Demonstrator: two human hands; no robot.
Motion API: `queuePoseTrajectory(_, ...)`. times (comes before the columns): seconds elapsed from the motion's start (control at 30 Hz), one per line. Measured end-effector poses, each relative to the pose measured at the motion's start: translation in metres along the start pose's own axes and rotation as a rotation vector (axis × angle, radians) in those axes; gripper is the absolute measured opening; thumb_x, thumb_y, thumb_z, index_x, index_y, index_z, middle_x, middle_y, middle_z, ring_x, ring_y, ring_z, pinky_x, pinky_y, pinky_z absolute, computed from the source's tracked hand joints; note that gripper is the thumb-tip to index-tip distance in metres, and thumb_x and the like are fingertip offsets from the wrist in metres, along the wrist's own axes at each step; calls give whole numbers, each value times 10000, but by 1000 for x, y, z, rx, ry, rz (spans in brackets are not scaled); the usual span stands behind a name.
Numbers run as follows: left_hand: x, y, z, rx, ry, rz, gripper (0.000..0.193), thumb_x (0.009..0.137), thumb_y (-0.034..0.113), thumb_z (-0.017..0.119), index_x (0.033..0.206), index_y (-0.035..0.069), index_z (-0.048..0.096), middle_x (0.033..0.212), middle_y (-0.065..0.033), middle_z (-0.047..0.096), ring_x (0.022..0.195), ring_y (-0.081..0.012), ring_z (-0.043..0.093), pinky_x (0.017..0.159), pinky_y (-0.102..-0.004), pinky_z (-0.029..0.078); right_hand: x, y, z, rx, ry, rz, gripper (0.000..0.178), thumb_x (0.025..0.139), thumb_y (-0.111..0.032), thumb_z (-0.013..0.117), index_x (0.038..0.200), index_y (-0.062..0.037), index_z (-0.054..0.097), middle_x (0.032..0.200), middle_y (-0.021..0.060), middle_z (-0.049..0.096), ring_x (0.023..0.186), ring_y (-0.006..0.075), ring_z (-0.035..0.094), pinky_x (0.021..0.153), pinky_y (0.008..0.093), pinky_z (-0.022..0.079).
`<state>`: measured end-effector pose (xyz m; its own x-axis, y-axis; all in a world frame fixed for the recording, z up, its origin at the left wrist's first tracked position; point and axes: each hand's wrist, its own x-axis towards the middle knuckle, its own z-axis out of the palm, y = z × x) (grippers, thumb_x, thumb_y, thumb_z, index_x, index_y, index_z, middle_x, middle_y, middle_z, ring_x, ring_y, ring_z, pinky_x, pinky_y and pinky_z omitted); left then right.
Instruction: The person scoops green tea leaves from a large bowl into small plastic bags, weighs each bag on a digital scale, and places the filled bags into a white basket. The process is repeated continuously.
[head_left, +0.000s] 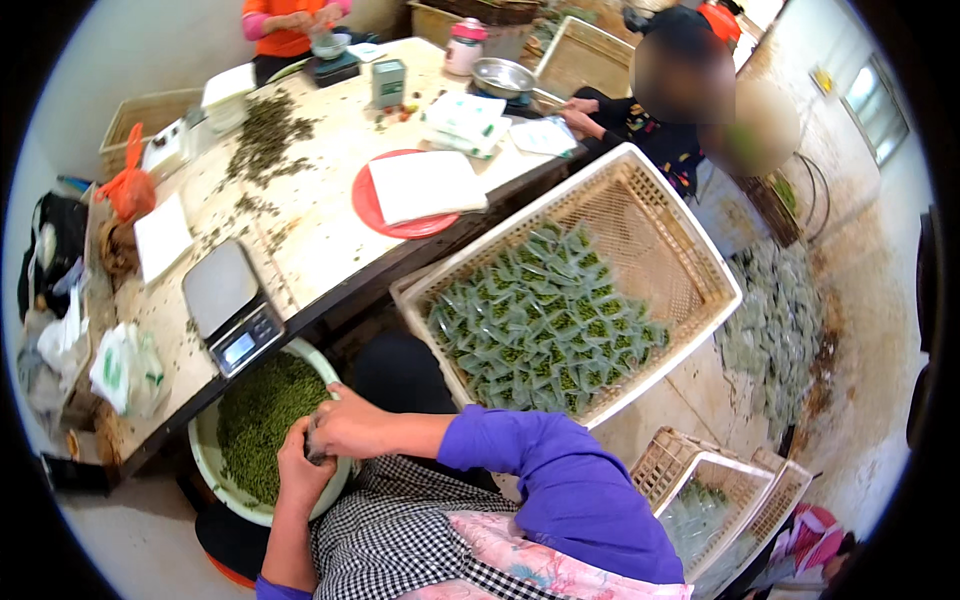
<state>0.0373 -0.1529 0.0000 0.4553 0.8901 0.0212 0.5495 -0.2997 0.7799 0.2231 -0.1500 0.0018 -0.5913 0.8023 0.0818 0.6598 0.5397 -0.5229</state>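
Both my hands meet over the right edge of a pale basin (pixel 203 465) filled with small green pellets (pixel 262 420) that look like rolled tea leaves. My left hand (pixel 300 468) is closed, its fingers against the right hand. My right hand (pixel 348 424) is also closed, with fingers bent inward. Something small and greyish shows between them, too hidden to name. Just beyond the basin, a digital scale (pixel 222 290) with a bare metal plate and a lit display sits at the table's edge.
A crate (pixel 665 225) to my right holds many small clear bags (pixel 540 315) of green pellets. More bags (pixel 775 330) lie on the floor. The table (pixel 320 250) bears a red plate (pixel 405 230), white packets and scattered leaves. Two co-workers sit across it. Smaller crates (pixel 660 470) stand lower right.
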Motion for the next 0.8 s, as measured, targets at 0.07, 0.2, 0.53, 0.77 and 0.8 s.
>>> queuePoseTrajectory(0.07,11,7,12,-95,21,-3,599,700,-57,728,1265,34,551,1208,-157,616,1079,-284,639,852,-377,548,-38,25,-24,-136,214,-7,117,830,-214,643,719,-186,618,812,-29,648,883,206,610,959,503,392)
queuePoseTrajectory(0.2,17,-14,20,-147,34,-44,630,745,-149,649,1332,43,522,1322,-129,563,1211,-250,580,935,-353,534,-137,102,-100,-190,905,251,45,802,-159,626,762,-144,639,746,49,620,736,284,599,723,428,440)
queuePoseTrajectory(0.53,17,-40,32,-232,50,-101,528,800,-162,561,1293,25,546,1262,-122,607,1171,-236,612,948,-336,515,-422,202,-132,-873,427,1630,160,843,-174,589,911,-140,729,886,141,716,899,326,667,903,543,434)
queuePoseTrajectory(0.77,13,-56,13,-214,175,-85,390,791,-116,608,1153,27,639,1194,-122,649,1087,-228,651,900,-329,533,-393,203,-133,-973,392,1643,160,770,-240,653,833,-132,753,870,130,717,846,338,680,910,570,408)
queuePoseTrajectory(0.8,14,-47,0,-162,228,-51,349,791,-95,628,1116,30,654,1174,-125,659,1073,-239,657,890,-334,535,-378,202,-132,-1101,419,1617,126,749,-237,692,819,-148,747,870,104,712,854,307,668,919,536,399)
